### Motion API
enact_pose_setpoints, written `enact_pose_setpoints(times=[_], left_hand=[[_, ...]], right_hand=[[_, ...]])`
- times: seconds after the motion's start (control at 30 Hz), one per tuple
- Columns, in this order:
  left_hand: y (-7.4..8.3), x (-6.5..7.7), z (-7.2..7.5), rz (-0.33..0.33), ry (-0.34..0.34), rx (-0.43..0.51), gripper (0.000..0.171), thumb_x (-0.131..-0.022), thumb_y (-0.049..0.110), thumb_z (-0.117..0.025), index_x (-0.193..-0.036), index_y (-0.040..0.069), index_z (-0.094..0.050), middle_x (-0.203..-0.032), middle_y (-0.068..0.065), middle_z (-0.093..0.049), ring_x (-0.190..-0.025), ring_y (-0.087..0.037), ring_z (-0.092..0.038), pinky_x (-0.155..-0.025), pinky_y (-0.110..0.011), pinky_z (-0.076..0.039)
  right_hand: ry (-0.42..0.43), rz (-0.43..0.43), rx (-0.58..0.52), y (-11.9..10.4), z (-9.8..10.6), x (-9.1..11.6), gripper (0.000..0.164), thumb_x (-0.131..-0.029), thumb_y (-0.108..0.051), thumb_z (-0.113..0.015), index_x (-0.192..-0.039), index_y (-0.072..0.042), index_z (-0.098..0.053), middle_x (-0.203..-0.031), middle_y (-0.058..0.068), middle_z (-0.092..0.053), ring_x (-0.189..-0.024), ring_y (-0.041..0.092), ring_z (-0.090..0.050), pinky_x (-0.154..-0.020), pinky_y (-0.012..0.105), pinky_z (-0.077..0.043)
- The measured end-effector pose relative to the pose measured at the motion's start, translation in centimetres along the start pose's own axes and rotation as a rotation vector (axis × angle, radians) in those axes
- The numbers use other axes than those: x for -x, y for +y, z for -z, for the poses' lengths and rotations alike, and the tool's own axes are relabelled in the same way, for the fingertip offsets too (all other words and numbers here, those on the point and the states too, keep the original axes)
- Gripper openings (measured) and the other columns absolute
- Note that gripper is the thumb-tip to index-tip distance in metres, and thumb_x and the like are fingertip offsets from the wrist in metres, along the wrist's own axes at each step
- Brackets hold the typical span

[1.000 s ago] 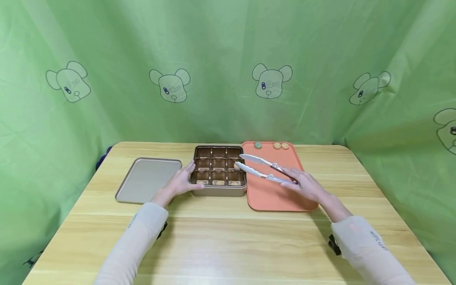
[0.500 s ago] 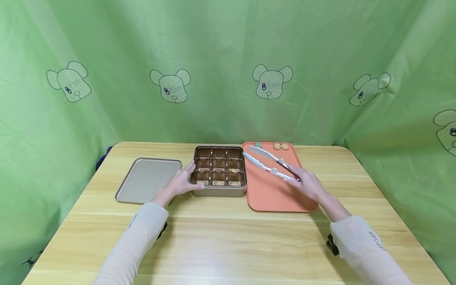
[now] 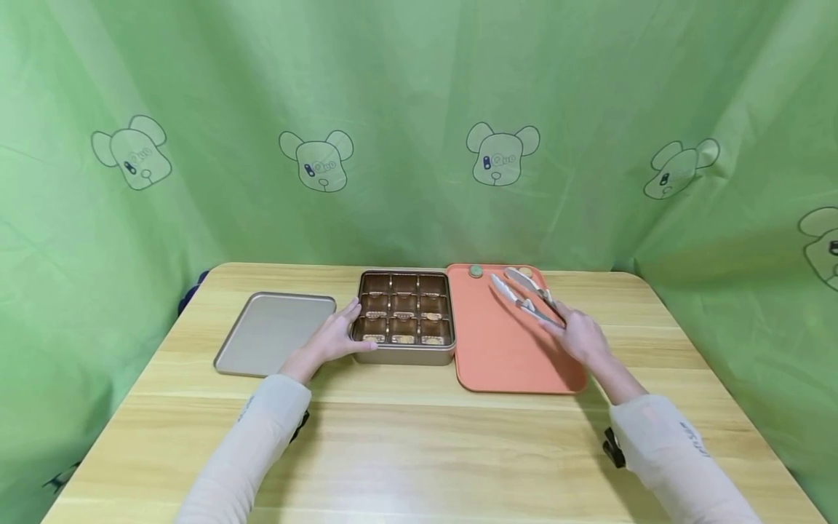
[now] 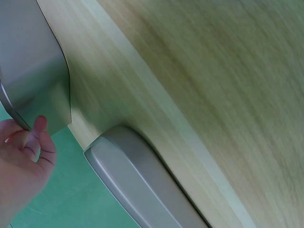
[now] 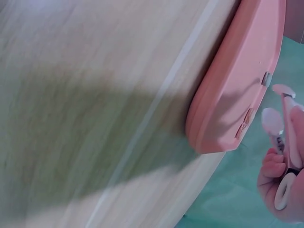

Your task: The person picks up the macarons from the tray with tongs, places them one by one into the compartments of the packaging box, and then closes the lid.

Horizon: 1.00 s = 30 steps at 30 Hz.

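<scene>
My left hand (image 3: 334,333) holds the front left corner of a metal tin box (image 3: 402,354), thumb along the front rim. A brown plastic insert (image 3: 404,282) divides the box into square compartments; round cookies show in the front row and the middle right compartment. My right hand (image 3: 579,333) grips metal tongs (image 3: 538,291), their tips apart over the back right of an orange tray (image 3: 517,356). A beige cookie (image 3: 526,272) shows beside the tips, and the right wrist view shows beige cookies (image 5: 245,123) under the tongs. A green macaron (image 3: 475,271) lies further left on the tray.
A grey metal lid (image 3: 275,333) lies on the wooden table (image 3: 419,444), left of the box. The tray sits directly against the box's right side. Behind the table hangs a green curtain (image 3: 406,204) printed with bear heads.
The tongs released a cookie into the middle right compartment, then moved right and back over the beige cookies on the tray. My left hand stayed on the box.
</scene>
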State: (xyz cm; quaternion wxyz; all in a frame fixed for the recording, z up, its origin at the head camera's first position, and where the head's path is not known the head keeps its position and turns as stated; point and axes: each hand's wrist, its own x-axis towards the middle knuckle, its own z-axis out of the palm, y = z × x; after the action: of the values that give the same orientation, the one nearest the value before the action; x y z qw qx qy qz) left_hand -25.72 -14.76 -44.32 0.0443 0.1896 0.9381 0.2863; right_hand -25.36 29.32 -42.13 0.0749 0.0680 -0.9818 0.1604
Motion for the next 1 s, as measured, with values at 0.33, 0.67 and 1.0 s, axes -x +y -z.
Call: enact_pose_setpoints(times=[0.33, 0.67, 1.0], left_hand=[[0.1, 0.1, -0.1, 0.005, -0.006, 0.003, 0.097, -0.073, 0.046, -0.071, -0.139, -0.007, -0.024, -0.15, -0.017, -0.011, -0.135, -0.04, -0.018, -0.111, -0.048, -0.015], [0.0, -0.2, -0.2, -0.001, 0.007, 0.006, 0.097, -0.072, 0.045, -0.072, -0.139, -0.008, -0.025, -0.15, -0.019, -0.012, -0.135, -0.04, -0.018, -0.111, -0.047, -0.016], [-0.1, -0.1, -0.2, 0.009, 0.006, 0.009, 0.097, -0.073, 0.044, -0.072, -0.139, -0.008, -0.025, -0.15, -0.018, -0.012, -0.135, -0.039, -0.017, -0.111, -0.047, -0.015]], right_hand=[[-0.075, -0.093, 0.029, 0.0, -0.2, -0.4, 0.054, -0.09, -0.033, -0.054, -0.124, 0.008, -0.044, -0.101, 0.04, -0.053, -0.087, 0.052, -0.053, -0.064, 0.055, -0.045], [-0.113, -0.196, -0.002, 0.1, -0.5, -1.6, 0.055, -0.092, -0.036, -0.049, -0.127, 0.006, -0.041, -0.112, 0.04, -0.048, -0.098, 0.054, -0.048, -0.072, 0.057, -0.044], [-0.149, -0.197, 0.002, -0.5, -0.7, -2.3, 0.063, -0.091, -0.043, -0.048, -0.136, 0.0, -0.036, -0.12, 0.037, -0.044, -0.102, 0.055, -0.046, -0.07, 0.058, -0.046]])
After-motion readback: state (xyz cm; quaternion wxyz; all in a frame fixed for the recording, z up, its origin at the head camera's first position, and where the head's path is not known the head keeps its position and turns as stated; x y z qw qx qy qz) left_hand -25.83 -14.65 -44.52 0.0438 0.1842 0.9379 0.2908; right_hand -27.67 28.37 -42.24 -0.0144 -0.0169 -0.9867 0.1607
